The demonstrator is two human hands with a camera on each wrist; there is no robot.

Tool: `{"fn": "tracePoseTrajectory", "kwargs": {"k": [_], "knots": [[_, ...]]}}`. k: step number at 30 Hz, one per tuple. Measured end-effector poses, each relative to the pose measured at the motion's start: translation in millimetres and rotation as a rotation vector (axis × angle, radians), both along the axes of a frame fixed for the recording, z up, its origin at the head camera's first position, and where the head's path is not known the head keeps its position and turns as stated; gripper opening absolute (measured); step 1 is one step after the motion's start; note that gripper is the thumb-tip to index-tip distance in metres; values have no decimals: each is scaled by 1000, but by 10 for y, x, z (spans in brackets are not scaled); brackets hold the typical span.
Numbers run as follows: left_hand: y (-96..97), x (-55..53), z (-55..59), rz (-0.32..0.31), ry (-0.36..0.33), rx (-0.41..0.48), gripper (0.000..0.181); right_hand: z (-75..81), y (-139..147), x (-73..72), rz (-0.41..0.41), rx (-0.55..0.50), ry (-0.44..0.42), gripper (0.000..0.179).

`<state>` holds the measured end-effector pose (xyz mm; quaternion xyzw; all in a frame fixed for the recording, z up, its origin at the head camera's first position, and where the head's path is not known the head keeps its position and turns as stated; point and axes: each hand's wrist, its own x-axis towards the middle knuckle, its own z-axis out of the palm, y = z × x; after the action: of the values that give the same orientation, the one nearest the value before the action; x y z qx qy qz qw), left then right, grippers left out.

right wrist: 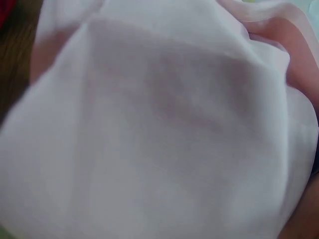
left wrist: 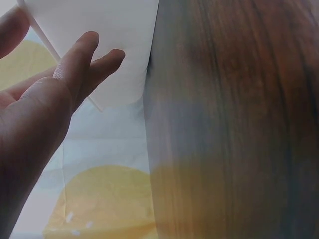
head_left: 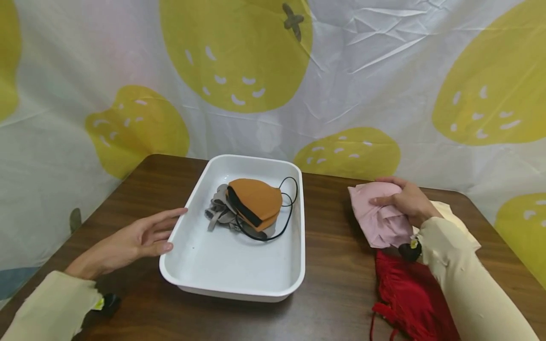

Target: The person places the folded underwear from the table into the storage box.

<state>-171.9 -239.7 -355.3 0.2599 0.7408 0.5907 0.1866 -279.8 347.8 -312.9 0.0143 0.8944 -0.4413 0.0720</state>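
Note:
At the left side of a white tray (head_left: 230,279), my left hand (head_left: 136,239) has its fingers extended, fingertips right at the rim. The left wrist view shows the same hand (left wrist: 47,107) beside the tray's white outer wall (left wrist: 117,30). Inside the tray lies a folded orange-brown fabric hat (head_left: 258,199) with a black band and a black cord, on top of a crumpled grey cloth piece (head_left: 218,208). My right hand (head_left: 411,201) grips a folded pale pink cloth item (head_left: 375,220), thumb on top. That pink fabric (right wrist: 164,139) fills most of the right wrist view.
Below the right forearm lies a red cloth item (head_left: 409,293) with thin ties. A cream cloth piece (head_left: 456,222) is partly hidden behind the right wrist. The brown wooden table (head_left: 332,284) ends at a curtain (head_left: 341,94) printed with yellow fruit.

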Motion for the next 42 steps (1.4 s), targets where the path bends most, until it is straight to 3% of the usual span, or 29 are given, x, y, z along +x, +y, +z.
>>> {"fn": "tracePoseTrajectory", "kwargs": {"k": [13,20,42], "knots": [[-8,5,-15,-3,6,7,72,177,-287,56,15,-37,50,82],[-18,2,-23,-4,21,4,72,257,-430,90,42,22,83,80],[-5,-3,-22,-14,23,14,71,338,-704,136,104,23,122,77]]}}
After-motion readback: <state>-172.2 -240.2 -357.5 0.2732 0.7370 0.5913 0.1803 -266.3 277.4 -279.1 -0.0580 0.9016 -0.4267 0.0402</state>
